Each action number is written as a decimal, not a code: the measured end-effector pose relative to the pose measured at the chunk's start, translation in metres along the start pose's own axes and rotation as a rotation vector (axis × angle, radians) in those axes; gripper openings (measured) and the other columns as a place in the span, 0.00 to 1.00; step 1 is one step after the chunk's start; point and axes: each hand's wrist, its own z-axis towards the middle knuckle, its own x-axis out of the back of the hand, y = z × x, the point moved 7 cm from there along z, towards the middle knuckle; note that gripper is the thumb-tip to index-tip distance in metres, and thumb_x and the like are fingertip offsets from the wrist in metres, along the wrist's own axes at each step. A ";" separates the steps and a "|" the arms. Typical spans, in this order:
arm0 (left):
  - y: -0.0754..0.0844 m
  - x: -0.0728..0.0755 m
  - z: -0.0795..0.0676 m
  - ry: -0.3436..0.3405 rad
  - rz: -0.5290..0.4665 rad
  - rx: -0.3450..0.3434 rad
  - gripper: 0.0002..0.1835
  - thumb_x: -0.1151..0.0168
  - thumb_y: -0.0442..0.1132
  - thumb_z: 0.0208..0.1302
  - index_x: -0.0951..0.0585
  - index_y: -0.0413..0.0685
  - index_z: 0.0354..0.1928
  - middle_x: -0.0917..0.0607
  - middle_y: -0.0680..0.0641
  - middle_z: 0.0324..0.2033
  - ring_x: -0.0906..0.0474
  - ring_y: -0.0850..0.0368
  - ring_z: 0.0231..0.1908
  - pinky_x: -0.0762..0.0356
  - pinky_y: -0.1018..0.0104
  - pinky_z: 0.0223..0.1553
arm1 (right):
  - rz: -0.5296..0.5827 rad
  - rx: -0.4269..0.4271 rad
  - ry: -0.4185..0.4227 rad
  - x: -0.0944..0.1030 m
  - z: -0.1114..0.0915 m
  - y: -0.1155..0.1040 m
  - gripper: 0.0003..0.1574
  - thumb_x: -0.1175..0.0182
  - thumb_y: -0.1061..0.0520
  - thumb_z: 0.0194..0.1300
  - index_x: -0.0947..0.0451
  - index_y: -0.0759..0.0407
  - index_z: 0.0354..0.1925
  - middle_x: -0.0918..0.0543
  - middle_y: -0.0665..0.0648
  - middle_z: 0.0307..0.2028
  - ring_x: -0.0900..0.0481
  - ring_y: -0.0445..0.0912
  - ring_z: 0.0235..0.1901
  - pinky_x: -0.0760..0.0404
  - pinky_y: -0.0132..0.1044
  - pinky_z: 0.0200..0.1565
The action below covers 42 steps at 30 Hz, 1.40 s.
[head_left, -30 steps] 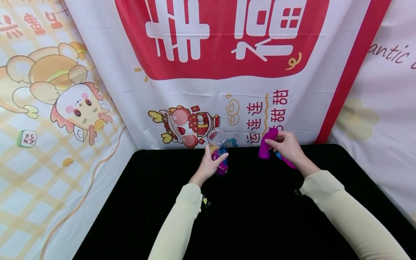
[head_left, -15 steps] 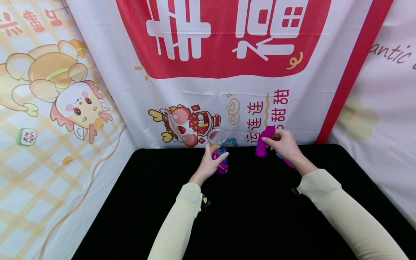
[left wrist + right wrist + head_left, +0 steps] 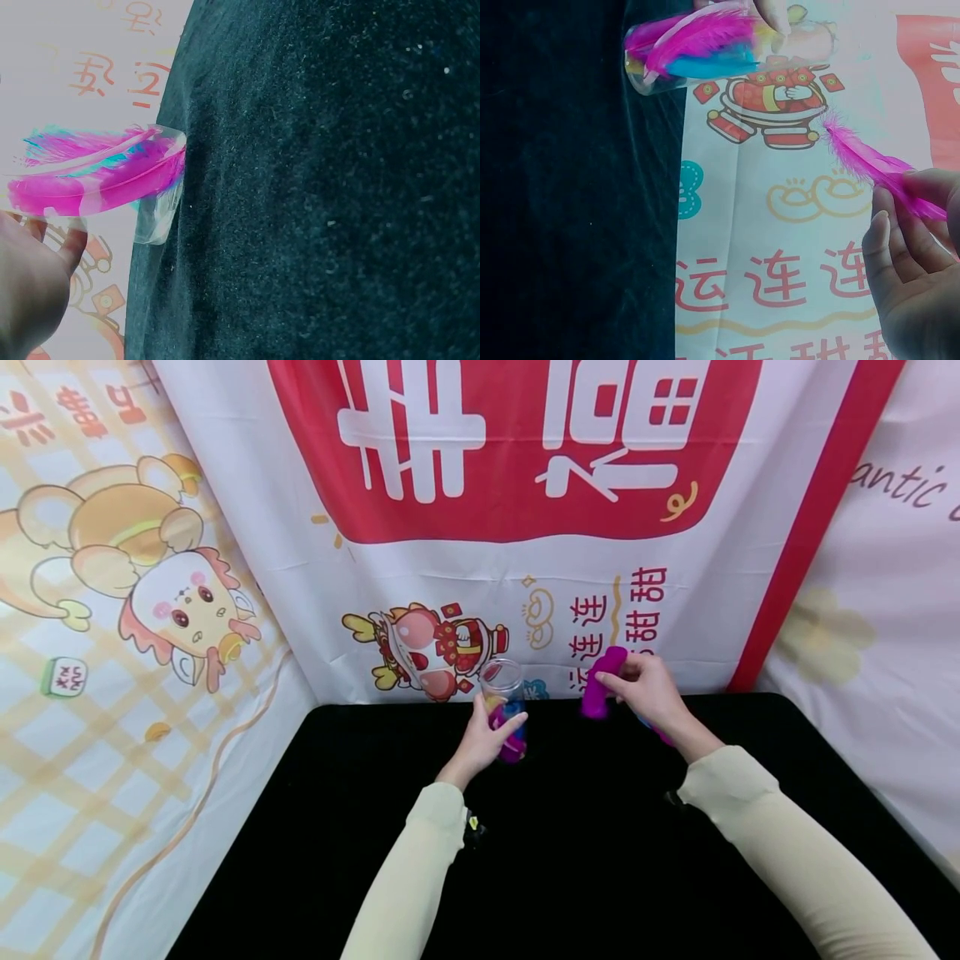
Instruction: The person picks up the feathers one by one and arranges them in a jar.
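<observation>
A clear, open-topped jar (image 3: 504, 675) stands near the back of the black table, and my left hand (image 3: 478, 743) holds it round the side. Magenta feathers (image 3: 705, 37) and a blue feather (image 3: 712, 66) lie inside the jar, with some yellow among them. In the left wrist view part of my hand shows beside the jar (image 3: 159, 217). My right hand (image 3: 656, 697) pinches a magenta feather (image 3: 604, 683) between thumb and fingers, to the right of the jar and above the table. Its fluffy end points toward the jar in the right wrist view.
Behind my right hand, a bit of magenta and blue feather (image 3: 663, 735) shows on the black table (image 3: 570, 843), mostly hidden. A white printed cloth (image 3: 465, 568) hangs just behind the table's back edge. Patterned cloths hang at left (image 3: 172, 735) and right (image 3: 847, 635).
My right hand has moved a little left toward the jar with the magenta feather. My left hand and the jar have stayed in place.
</observation>
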 end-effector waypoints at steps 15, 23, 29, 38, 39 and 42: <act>0.002 0.001 0.000 0.021 0.028 -0.010 0.39 0.33 0.61 0.67 0.44 0.60 0.70 0.30 0.42 0.66 0.29 0.45 0.65 0.31 0.46 0.67 | 0.053 -0.011 -0.005 -0.005 0.006 -0.011 0.14 0.30 0.54 0.68 0.16 0.66 0.42 0.11 0.62 0.34 0.15 0.45 0.26 0.14 0.40 0.32; 0.000 0.002 0.001 0.022 0.031 -0.006 0.41 0.33 0.60 0.67 0.45 0.60 0.71 0.31 0.43 0.67 0.29 0.45 0.66 0.32 0.45 0.68 | 0.050 -0.006 -0.007 -0.010 0.010 -0.018 0.14 0.30 0.52 0.68 0.15 0.63 0.43 0.10 0.61 0.35 0.13 0.50 0.30 0.14 0.38 0.30; 0.000 0.001 0.002 0.024 0.028 -0.017 0.43 0.32 0.61 0.66 0.46 0.60 0.72 0.31 0.43 0.67 0.30 0.45 0.66 0.32 0.46 0.68 | 0.035 0.000 -0.004 -0.014 0.011 -0.023 0.14 0.30 0.52 0.68 0.14 0.61 0.44 0.10 0.61 0.35 0.15 0.57 0.33 0.14 0.42 0.30; 0.001 0.000 0.002 0.019 0.007 -0.019 0.41 0.32 0.58 0.67 0.46 0.61 0.72 0.31 0.43 0.68 0.30 0.45 0.66 0.32 0.45 0.68 | 0.018 0.003 0.006 -0.016 0.014 -0.027 0.16 0.30 0.51 0.68 0.15 0.63 0.44 0.12 0.64 0.33 0.22 0.42 0.23 0.20 0.35 0.24; 0.001 0.000 0.001 0.018 0.005 -0.019 0.41 0.32 0.58 0.67 0.46 0.60 0.72 0.31 0.43 0.68 0.30 0.45 0.66 0.32 0.45 0.68 | 0.021 0.002 0.006 -0.016 0.014 -0.027 0.17 0.30 0.51 0.68 0.15 0.63 0.45 0.12 0.64 0.33 0.21 0.42 0.23 0.19 0.35 0.24; 0.001 0.000 0.000 0.020 0.006 -0.019 0.41 0.32 0.58 0.67 0.46 0.60 0.72 0.31 0.44 0.68 0.29 0.46 0.66 0.32 0.46 0.68 | 0.025 -0.002 0.002 -0.017 0.014 -0.029 0.18 0.30 0.50 0.67 0.15 0.63 0.45 0.12 0.65 0.35 0.20 0.42 0.24 0.18 0.36 0.24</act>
